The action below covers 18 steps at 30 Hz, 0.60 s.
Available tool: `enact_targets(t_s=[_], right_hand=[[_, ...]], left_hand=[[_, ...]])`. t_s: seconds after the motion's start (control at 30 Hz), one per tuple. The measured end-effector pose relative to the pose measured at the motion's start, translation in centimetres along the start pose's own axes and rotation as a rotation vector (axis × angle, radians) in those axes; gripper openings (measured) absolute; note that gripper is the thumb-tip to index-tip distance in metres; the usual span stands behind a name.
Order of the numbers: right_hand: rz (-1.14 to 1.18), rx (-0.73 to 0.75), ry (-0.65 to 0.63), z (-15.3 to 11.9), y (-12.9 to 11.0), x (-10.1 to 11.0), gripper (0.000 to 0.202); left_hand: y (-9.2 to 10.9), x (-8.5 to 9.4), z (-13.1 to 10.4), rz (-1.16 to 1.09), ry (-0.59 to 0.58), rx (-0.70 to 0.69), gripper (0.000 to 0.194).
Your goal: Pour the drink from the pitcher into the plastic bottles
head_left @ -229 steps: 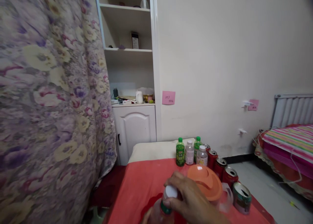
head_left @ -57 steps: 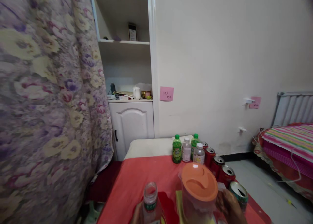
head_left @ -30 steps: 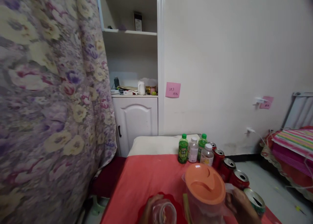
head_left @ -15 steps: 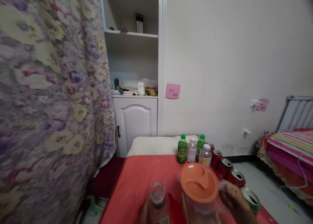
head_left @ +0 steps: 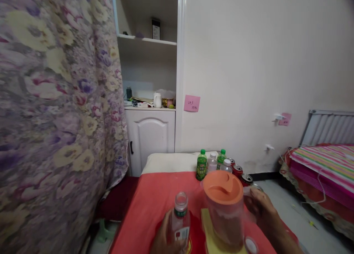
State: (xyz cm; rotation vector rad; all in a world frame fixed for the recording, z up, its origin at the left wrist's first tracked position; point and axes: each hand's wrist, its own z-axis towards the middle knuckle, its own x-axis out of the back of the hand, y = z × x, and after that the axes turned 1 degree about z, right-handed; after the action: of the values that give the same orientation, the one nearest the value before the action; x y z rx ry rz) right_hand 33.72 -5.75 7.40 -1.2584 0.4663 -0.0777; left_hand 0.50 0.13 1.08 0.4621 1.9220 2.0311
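The left hand is wrapped around the lower body of a small clear plastic bottle with a green neck band and no cap, holding it upright low over the red-covered worktop. Just to its right, the right hand is closed around the handle side of a clear plastic pitcher with an orange lid; the pitcher stands upright, with brownish liquid in its lower part, over a yellow pad lying on the worktop. Whether its base touches the pad cannot be told. Bottle and pitcher are close together but apart. A small white cap lies near the pitcher's foot.

Behind the pitcher, at the far end of the worktop, stand a green plastic bottle with a green cap, other small bottles, and a row of opened red cans, partly hidden by the lid. A floral curtain hangs at the left, and a pink sticky note is on the wall.
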Motion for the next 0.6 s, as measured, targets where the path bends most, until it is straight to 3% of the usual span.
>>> enact_targets(t_s=[0.17,0.43,0.6], right_hand=[[-0.013,0.017,0.024,0.2,-1.9,-0.5,0.045],[-0.073,0.006,0.001,0.6,-4.1,-0.8,0.046],[-0.164,0.016,-0.094,0.7,-6.1,-1.6,0.047]], left_hand=[[-0.3,-0.3,0.1,-0.048,-0.005,-0.034,0.107],[-0.9,-0.4,0.0,-0.093,-0.02,-0.065,0.096],[-1.3,-0.7,-0.1,-0.155,-0.08,-0.047,0.091]])
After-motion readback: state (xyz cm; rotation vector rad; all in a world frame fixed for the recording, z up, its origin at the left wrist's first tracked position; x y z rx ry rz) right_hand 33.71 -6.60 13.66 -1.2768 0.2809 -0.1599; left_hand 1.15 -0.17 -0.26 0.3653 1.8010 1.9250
